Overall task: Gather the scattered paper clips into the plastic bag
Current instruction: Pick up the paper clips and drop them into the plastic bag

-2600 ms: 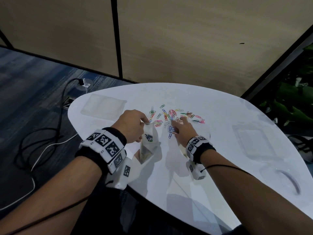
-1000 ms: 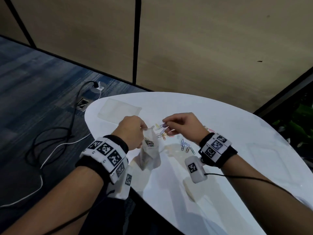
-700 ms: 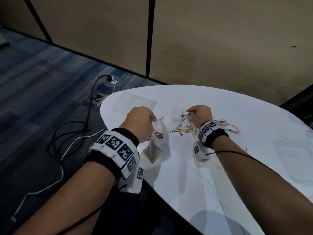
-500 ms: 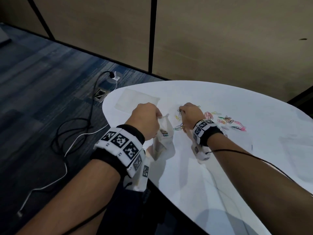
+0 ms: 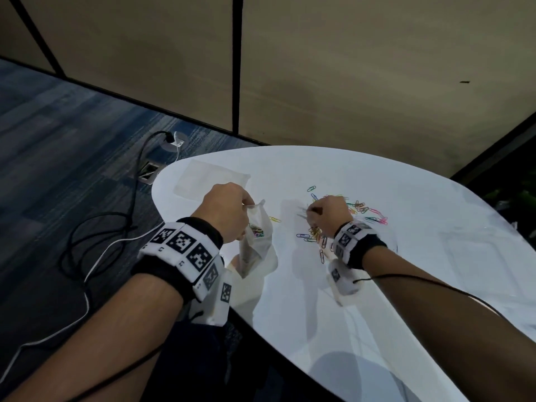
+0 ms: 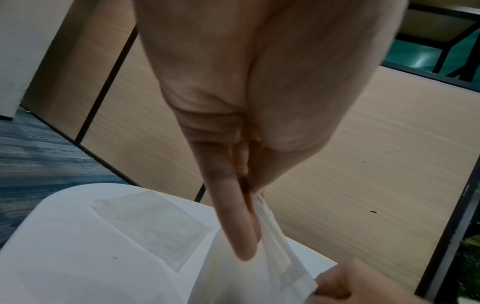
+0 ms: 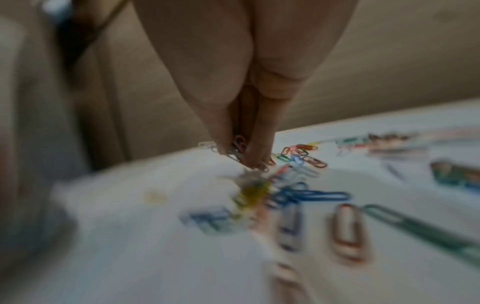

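My left hand (image 5: 229,210) pinches the top edge of a small clear plastic bag (image 5: 258,242) and holds it upright near the table's left edge; a few coloured clips show inside it. In the left wrist view the fingers (image 6: 233,222) clamp the bag's rim (image 6: 270,236). My right hand (image 5: 327,211) hovers just over the scattered coloured paper clips (image 5: 359,208), fingertips bunched round a small cluster of clips (image 7: 237,148). More clips (image 5: 314,239) lie below that hand, and one yellow clip (image 5: 274,219) lies beside the bag.
The round white table (image 5: 377,285) ends close to my left hand. A second flat clear bag (image 5: 211,181) lies at the table's far left. Cables (image 5: 110,227) and a floor socket (image 5: 149,172) lie on the carpet. A panelled wall stands behind.
My right hand went from the bag's mouth back to the clip pile and closed its fingertips on several clips. The left hand kept holding the bag up.
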{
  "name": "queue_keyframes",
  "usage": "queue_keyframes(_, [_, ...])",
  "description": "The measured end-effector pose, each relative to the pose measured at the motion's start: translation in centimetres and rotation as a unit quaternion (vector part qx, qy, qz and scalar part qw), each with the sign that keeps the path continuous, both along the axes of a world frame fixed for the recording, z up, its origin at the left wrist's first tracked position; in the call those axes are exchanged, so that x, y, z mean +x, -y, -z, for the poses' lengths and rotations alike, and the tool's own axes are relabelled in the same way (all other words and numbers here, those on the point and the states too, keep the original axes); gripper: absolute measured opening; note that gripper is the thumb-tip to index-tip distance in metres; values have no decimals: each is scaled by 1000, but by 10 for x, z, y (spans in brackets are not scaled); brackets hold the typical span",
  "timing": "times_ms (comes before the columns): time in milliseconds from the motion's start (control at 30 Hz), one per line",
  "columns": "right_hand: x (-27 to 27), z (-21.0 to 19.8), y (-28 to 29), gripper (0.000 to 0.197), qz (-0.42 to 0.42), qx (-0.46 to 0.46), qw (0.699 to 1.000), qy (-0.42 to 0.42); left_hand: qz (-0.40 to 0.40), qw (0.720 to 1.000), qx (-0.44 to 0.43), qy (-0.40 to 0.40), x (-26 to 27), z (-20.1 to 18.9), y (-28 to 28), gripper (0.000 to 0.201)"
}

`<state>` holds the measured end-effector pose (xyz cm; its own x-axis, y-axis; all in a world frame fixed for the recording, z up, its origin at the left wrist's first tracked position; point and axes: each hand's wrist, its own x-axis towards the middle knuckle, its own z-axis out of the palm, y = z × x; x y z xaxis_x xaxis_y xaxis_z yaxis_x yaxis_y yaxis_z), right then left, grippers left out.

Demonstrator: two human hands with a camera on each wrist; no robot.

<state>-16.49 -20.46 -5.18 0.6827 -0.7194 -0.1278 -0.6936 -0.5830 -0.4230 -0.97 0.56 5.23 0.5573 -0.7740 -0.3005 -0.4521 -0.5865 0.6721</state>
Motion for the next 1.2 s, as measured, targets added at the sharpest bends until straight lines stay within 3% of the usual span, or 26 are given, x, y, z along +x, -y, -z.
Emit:
queue_keyframes(67, [-3, -14, 3, 17, 100, 107, 984, 100, -1, 1000, -2, -4, -1, 0, 1, 31])
queue_keyframes(100, [-3, -25, -2, 13, 130, 189, 959, 166, -1, 1000, -2, -5, -1, 0, 2, 30])
queue_keyframes(167, [2, -52, -20, 10, 128, 360, 878, 288, -2, 1000, -3, -4, -2, 1, 2, 30])
queue_keyframes(233, [8, -73, -45, 18, 68, 451, 837, 302, 1, 1000, -3, -2, -2, 1, 2, 31])
queue_keyframes(300, [15, -85, -67, 19, 0, 471, 841, 268, 0, 1000, -5, -4, -1, 1, 1, 31])
queue_keyframes(367, [22, -85, -83, 15, -54, 423, 876, 227, -4, 1000, -6, -9, -1, 1, 0, 31])
queue_keyframes(467, [33, -74, -100, 18, -135, 207, 957, 152, -1, 1000, -7, -11, 0, 0, -1, 28])
queue_keyframes(533, [36, -77, -109, 26, -209, 119, 965, 105, 2, 1000, -8, -10, 1, -1, -3, 27])
queue_keyframes(600, [36, -84, -107, 30, -246, 126, 958, 78, -3, 1000, -7, -8, 3, -2, -3, 29])
queue_keyframes(700, [34, -91, -87, 29, -143, 270, 934, 186, -17, 1000, -4, -6, 7, -2, -7, 32])
queue_keyframes(767, [32, -82, -67, 32, -56, 265, 936, 227, -25, 1000, -2, -3, 12, -3, -11, 33])
queue_keyframes(833, [30, -61, -56, 31, -60, 130, 983, 115, -35, 999, -3, -6, 16, -3, -14, 32])
queue_keyframes(867, [29, -47, -56, 34, -89, 77, 993, 33, -38, 999, -1, -8, 19, -3, -16, 31])
queue_keyframes(967, [29, -6, -75, 58, -206, 64, 971, -105, -40, 999, 6, -6, 22, -4, -18, 32])
queue_keyframes(1067, [19, 20, -94, 67, -324, -28, 934, -151, -38, 999, 5, -4, 22, -4, -17, 32])
queue_keyframes(1200, [-16, 25, -84, 69, -368, -129, 900, -192, -29, 1000, 7, 2, 18, -4, -15, 32])
